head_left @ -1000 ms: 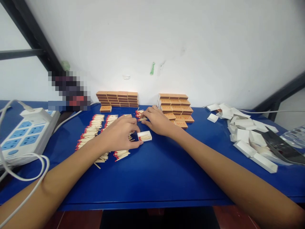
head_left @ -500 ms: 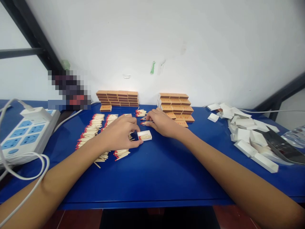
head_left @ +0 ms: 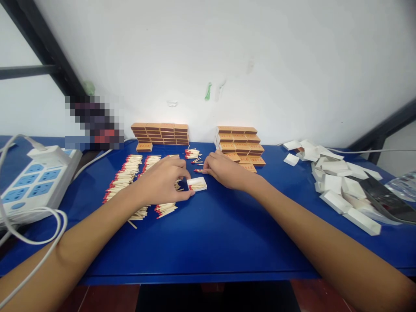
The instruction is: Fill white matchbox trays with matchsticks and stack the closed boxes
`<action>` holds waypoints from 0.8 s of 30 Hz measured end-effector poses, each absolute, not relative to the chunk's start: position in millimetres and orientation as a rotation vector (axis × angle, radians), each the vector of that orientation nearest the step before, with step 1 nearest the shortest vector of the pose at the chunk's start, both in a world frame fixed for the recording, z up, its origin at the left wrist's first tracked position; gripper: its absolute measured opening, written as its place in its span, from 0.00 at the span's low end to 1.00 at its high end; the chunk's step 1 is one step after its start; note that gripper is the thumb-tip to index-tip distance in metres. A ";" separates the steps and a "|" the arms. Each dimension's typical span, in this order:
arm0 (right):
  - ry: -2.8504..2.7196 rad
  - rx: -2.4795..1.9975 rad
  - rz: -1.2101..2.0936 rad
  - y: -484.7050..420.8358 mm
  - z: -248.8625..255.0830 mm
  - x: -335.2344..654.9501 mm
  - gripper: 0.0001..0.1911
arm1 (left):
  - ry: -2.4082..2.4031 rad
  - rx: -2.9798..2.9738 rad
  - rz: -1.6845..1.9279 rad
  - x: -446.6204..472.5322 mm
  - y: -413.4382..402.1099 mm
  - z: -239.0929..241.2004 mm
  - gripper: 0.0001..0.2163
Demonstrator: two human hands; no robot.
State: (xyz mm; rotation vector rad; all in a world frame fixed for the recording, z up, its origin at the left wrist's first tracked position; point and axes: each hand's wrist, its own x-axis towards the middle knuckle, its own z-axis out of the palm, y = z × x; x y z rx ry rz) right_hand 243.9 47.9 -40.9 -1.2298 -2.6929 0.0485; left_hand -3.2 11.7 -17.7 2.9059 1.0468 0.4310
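A small white matchbox tray (head_left: 197, 184) with a few red-tipped matches in it lies on the blue table (head_left: 208, 234). My left hand (head_left: 162, 182) curls round the tray's left end, thumb and fingers pinching it. My right hand (head_left: 224, 170) sits just behind and right of the tray, fingers pinched on a few matches (head_left: 199, 170) whose red tips poke out to the left. Rows of loose matches (head_left: 125, 177) lie under and left of my left hand. A small heap of matches (head_left: 192, 153) lies behind the tray.
Two stacks of orange matchboxes stand against the wall, the left stack (head_left: 160, 134) and the right stack (head_left: 240, 145). White empty trays (head_left: 334, 182) are piled at the right beside a dark flat object (head_left: 380, 197). A power strip (head_left: 35, 180) with white cables lies at the left.
My right hand has drawn back from the heap of matches toward the tray, bringing a few matches with it. My left hand has stayed on the tray.
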 end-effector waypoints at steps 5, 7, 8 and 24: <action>-2.726 -1.271 -0.016 42.8 -38.1 240.5 0.13 | 1.043 2.901 0.433 -2.9 11.3 -17.6 0.13; -2.741 -1.286 -0.005 39.9 -33.8 240.1 0.13 | 1.043 2.901 0.435 -3.5 11.3 -17.9 0.14; -2.741 -1.290 0.017 37.9 -30.7 240.5 0.13 | 1.046 2.902 0.437 -3.8 11.3 -18.1 0.14; -2.695 -1.064 0.343 6.6 -5.8 232.7 0.05 | 1.016 2.904 0.446 -2.4 11.0 -17.4 0.14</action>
